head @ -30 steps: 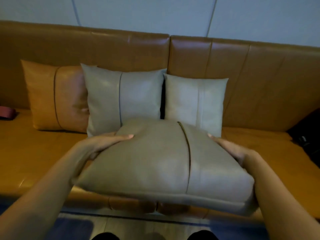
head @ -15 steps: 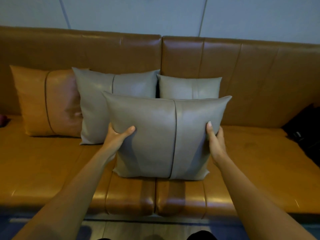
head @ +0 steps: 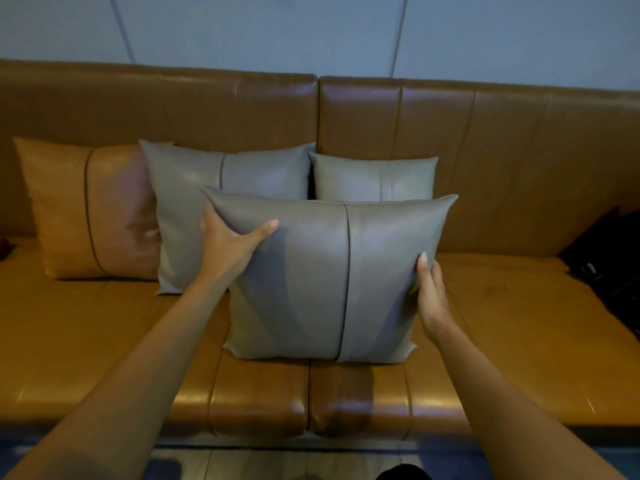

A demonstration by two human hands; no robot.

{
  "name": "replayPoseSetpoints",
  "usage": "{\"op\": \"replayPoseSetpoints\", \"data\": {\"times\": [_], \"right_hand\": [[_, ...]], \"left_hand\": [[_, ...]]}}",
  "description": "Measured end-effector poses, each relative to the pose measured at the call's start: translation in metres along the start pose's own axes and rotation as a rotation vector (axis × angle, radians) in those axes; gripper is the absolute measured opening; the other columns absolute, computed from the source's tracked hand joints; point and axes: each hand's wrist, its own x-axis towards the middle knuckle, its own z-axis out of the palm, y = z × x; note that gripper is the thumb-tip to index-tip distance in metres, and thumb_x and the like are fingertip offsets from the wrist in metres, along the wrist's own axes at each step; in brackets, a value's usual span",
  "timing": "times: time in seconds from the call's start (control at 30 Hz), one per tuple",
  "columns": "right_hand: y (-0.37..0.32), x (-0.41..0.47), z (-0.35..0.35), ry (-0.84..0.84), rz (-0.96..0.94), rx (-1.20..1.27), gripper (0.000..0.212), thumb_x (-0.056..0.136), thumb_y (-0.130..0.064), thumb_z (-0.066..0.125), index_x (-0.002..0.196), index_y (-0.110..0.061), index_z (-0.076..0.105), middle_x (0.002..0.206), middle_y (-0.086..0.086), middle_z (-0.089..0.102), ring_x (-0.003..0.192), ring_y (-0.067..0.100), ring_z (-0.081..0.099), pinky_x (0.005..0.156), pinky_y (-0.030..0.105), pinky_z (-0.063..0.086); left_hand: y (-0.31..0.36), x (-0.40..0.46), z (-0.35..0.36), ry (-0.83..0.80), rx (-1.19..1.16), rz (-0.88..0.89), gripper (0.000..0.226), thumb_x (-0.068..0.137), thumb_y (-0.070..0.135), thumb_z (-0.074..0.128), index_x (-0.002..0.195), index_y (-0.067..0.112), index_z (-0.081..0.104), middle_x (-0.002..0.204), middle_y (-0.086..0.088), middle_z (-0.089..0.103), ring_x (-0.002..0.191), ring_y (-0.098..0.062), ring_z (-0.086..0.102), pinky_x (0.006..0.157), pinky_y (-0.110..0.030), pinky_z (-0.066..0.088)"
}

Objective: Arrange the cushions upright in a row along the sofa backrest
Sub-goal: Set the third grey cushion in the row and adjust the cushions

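Observation:
A grey leather cushion (head: pixel 329 282) stands upright on the tan sofa seat (head: pixel 519 323), in front of the others. My left hand (head: pixel 230 245) grips its upper left edge, thumb across the front. My right hand (head: pixel 429 292) holds its right edge lower down. Behind it, against the backrest (head: pixel 485 150), lean a tan cushion (head: pixel 90 209) at the left, a large grey cushion (head: pixel 194 202) in the middle and a smaller grey cushion (head: pixel 374 178), whose lower half is hidden.
A black bag (head: pixel 609 265) lies on the seat at the far right. A dark red object (head: pixel 4 245) peeks in at the left edge. The seat between the held cushion and the bag is bare leather. The floor (head: pixel 277 462) shows below the sofa front.
The cushion went from lying flat in my hands to standing upright on the seat. My left hand has since slid up to its upper left edge.

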Motion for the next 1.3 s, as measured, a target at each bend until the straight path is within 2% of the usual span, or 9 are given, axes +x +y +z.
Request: {"op": "replayPoseSetpoints", "data": {"times": [0.13,0.2,0.27,0.4,0.6,0.77,1.03,1.2,1.3], "right_hand": [[0.002,0.0,-0.001,0.004,-0.003,0.044,0.076,0.092,-0.074,0.042,0.152,-0.028,0.042,0.152,-0.001,0.049,0.144,0.022,0.039,0.119,0.049,0.03],[0.007,0.002,-0.003,0.002,0.003,0.025,0.088,0.084,-0.084,0.044,0.153,-0.03,0.04,0.156,-0.003,0.046,0.149,0.023,0.031,0.121,0.052,0.027],[0.011,0.002,-0.005,-0.009,-0.002,0.023,0.091,0.08,-0.087,0.046,0.152,-0.031,0.041,0.155,-0.004,0.047,0.15,0.023,0.031,0.121,0.052,0.027],[0.014,0.0,-0.007,-0.019,-0.038,0.058,0.057,0.1,-0.055,0.045,0.148,-0.024,0.046,0.138,-0.007,0.059,0.13,0.012,0.052,0.102,0.029,0.042],[0.019,0.003,-0.009,-0.073,-0.037,0.06,0.048,0.099,-0.052,0.05,0.143,-0.032,0.047,0.125,-0.024,0.061,0.108,-0.014,0.057,0.084,0.014,0.043],[0.031,0.008,-0.008,-0.094,-0.062,0.019,0.078,0.082,-0.068,0.065,0.147,-0.03,0.045,0.134,-0.015,0.062,0.123,0.001,0.057,0.101,0.026,0.047],[0.051,0.005,0.004,-0.084,-0.09,-0.065,0.083,0.069,-0.051,0.087,0.137,-0.04,0.042,0.13,-0.02,0.059,0.116,-0.007,0.055,0.088,0.013,0.046],[0.056,0.013,0.008,-0.07,-0.098,-0.065,0.081,0.069,-0.052,0.085,0.136,-0.039,0.043,0.129,-0.016,0.059,0.116,-0.001,0.055,0.091,0.021,0.046],[0.057,0.018,0.01,-0.058,-0.092,-0.074,0.084,0.067,-0.055,0.084,0.138,-0.036,0.044,0.128,-0.015,0.059,0.115,-0.001,0.056,0.091,0.021,0.047]], "left_hand": [[0.023,-0.003,0.012,0.071,0.361,0.097,0.135,0.061,0.076,0.077,0.159,0.016,0.006,0.164,-0.019,0.016,0.151,-0.037,0.015,0.121,-0.059,0.016],[0.027,-0.005,0.015,0.074,0.488,0.163,0.13,0.064,0.081,0.07,0.16,0.022,0.005,0.165,-0.023,0.008,0.152,-0.04,0.005,0.12,-0.062,0.005],[0.032,-0.005,0.02,0.059,0.696,0.288,0.12,0.066,0.088,0.058,0.159,0.024,0.016,0.166,-0.022,0.008,0.153,-0.04,-0.001,0.117,-0.065,-0.004],[0.047,-0.004,0.039,-0.189,0.914,0.401,0.104,0.068,0.098,0.034,0.147,0.032,0.043,0.162,-0.009,0.029,0.154,-0.032,0.004,0.115,-0.069,-0.011],[0.03,0.007,0.037,-0.159,0.917,0.356,0.105,0.066,0.102,0.025,0.145,0.036,0.044,0.156,-0.001,0.039,0.152,-0.027,0.015,0.114,-0.07,-0.011],[0.031,0.014,0.036,-0.24,0.984,0.353,0.109,0.061,0.105,0.026,0.147,0.039,0.039,0.153,0.002,0.039,0.148,-0.024,0.019,0.109,-0.077,-0.01],[0.031,0.034,0.019,-0.551,0.948,0.19,0.132,0.046,0.092,0.066,0.156,0.045,0.011,0.167,0.009,0.005,0.153,-0.023,-0.007,0.104,-0.084,0.009],[-0.005,0.018,0.013,-0.309,0.741,0.215,0.133,0.048,0.086,0.072,0.155,0.05,0.002,0.167,0.007,-0.019,0.152,-0.02,-0.02,0.111,-0.075,0.007],[-0.033,0.003,0.014,-0.144,0.492,0.031,0.146,0.05,0.072,0.084,0.156,0.043,-0.011,0.166,0.001,-0.024,0.153,-0.027,-0.013,0.118,-0.063,0.01]]}}
